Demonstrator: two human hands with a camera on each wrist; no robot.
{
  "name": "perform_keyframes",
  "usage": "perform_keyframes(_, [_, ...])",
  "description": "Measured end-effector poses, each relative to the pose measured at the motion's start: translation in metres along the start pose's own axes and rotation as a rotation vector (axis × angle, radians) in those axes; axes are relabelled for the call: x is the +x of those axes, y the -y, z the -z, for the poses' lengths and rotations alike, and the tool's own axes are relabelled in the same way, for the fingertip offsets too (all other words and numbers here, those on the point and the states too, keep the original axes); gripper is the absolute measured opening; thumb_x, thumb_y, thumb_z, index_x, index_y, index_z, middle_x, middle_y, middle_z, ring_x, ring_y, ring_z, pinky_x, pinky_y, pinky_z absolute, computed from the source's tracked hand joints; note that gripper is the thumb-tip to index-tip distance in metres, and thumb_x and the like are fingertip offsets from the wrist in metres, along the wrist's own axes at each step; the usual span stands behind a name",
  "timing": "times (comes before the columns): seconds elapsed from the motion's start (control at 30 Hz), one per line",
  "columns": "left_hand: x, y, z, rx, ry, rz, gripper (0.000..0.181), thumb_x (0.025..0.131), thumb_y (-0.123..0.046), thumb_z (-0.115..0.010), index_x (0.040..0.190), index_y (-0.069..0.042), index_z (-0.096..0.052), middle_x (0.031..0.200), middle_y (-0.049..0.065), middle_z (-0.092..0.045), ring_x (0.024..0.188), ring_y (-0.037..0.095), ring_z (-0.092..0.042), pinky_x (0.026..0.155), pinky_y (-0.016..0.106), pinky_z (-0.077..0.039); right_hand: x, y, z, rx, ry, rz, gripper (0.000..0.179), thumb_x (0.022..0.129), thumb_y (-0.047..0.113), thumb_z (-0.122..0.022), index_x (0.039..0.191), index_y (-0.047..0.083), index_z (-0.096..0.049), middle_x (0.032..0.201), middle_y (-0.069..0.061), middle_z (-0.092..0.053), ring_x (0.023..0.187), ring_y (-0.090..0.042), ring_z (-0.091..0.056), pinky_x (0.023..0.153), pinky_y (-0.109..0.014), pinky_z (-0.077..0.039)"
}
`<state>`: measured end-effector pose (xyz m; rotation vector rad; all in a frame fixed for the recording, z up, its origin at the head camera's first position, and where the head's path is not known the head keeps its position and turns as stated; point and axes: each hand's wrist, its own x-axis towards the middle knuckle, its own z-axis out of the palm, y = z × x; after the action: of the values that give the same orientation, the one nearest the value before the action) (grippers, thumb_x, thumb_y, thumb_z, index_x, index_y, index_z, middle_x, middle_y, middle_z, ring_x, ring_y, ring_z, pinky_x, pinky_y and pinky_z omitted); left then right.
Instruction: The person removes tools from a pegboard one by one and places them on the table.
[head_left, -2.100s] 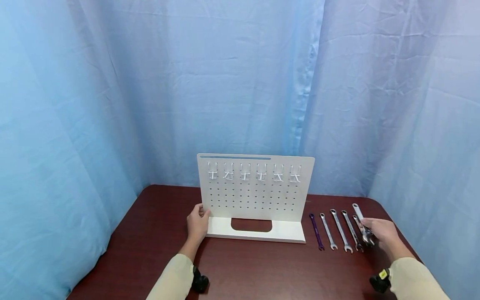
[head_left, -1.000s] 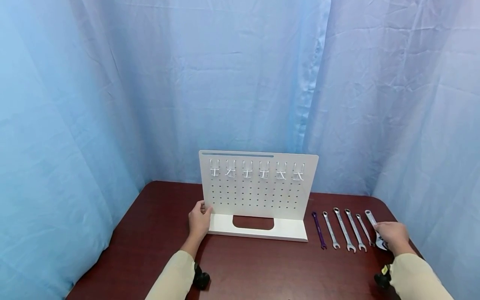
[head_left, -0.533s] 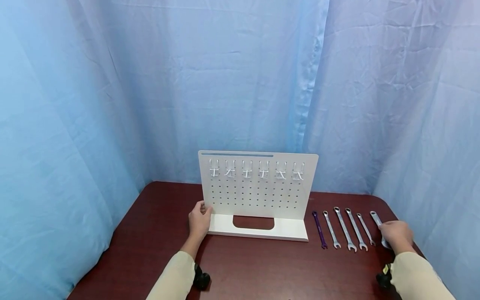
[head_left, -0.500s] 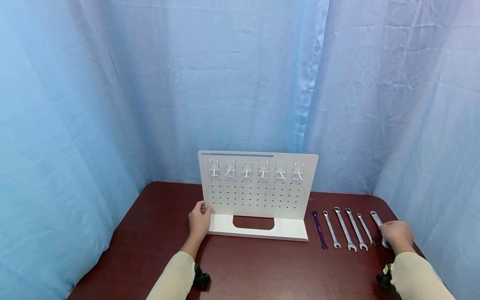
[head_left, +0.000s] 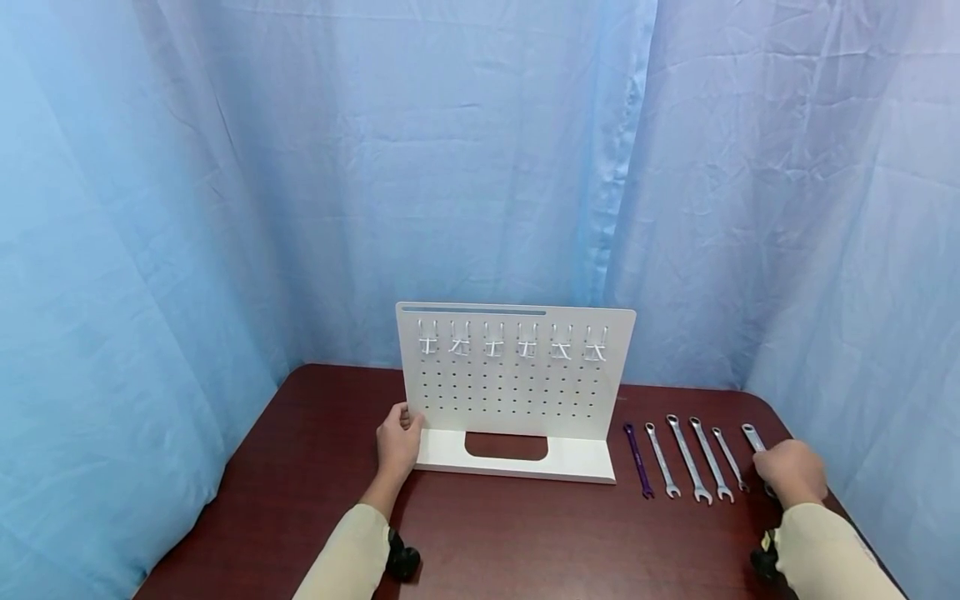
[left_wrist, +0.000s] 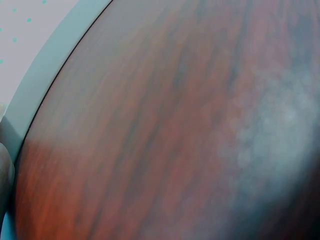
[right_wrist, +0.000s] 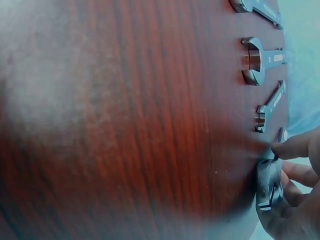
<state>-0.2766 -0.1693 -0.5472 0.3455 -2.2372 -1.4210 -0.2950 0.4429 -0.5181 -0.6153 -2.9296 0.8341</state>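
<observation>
My left hand point(head_left: 398, 440) grips the left edge of a white pegboard stand point(head_left: 510, 393), thumb in front and fingers bent at the edge. At the right end of a row of wrenches, my right hand point(head_left: 792, 472) holds an adjustable wrench point(head_left: 752, 436). Only its ring end shows beyond the hand in the head view. Its thick head point(right_wrist: 270, 184) appears beneath my fingers in the right wrist view. Just left of it lies a small combination wrench point(head_left: 730, 458). Whether the held tool touches the table fully is hard to tell.
Several wrenches lie side by side right of the stand, among them a purple wrench point(head_left: 638, 461) and a larger silver wrench point(head_left: 689, 460). White hooks point(head_left: 495, 340) line the board's upper part. Blue curtains point(head_left: 465, 167) surround the dark red table point(head_left: 510, 533).
The adjustable wrench has moved right, from over the small wrench to the row's right end, and lower. My left hand keeps its grip on the board. Little differs over the last half second.
</observation>
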Motion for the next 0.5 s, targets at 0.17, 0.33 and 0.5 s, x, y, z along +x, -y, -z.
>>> perform_keyframes(0.17, [0.0005, 0.0008, -0.0002, -0.005, 0.002, 0.009, 0.033, 0.096, -0.013, -0.068, 0.126, 0.000, -0.063, 0.114, 0.018, -0.065, 0.106, 0.031, -0.063, 0.090, 0.048, -0.053, 0.0034, -0.0002, -0.0025, -0.042, 0.008, -0.013, 0.027, 0.087, 0.018, -0.050, 0.066, 0.002, -0.055, 0.073, -0.024, -0.055, 0.063, -0.036, -0.053, 0.047, -0.043, -0.045])
perform_keyframes(0.33, [0.0014, 0.0018, -0.0002, -0.009, 0.004, 0.008, 0.033, 0.097, -0.013, -0.067, 0.127, 0.000, -0.062, 0.115, 0.017, -0.065, 0.107, 0.031, -0.062, 0.091, 0.047, -0.052, 0.0029, 0.0020, -0.0025, -0.055, 0.011, -0.035, 0.027, 0.088, 0.018, -0.052, 0.072, -0.003, -0.056, 0.076, -0.027, -0.055, 0.066, -0.037, -0.054, 0.049, -0.044, -0.045])
perform_keyframes(0.5, [0.0015, 0.0029, -0.0005, -0.002, 0.006, 0.010, 0.033, 0.097, -0.012, -0.067, 0.127, 0.000, -0.062, 0.115, 0.018, -0.064, 0.107, 0.031, -0.062, 0.091, 0.047, -0.052, -0.0007, 0.0038, -0.0012, -0.042, 0.004, -0.046, 0.025, 0.087, 0.016, -0.053, 0.072, -0.005, -0.057, 0.075, -0.027, -0.055, 0.066, -0.038, -0.054, 0.048, -0.044, -0.045])
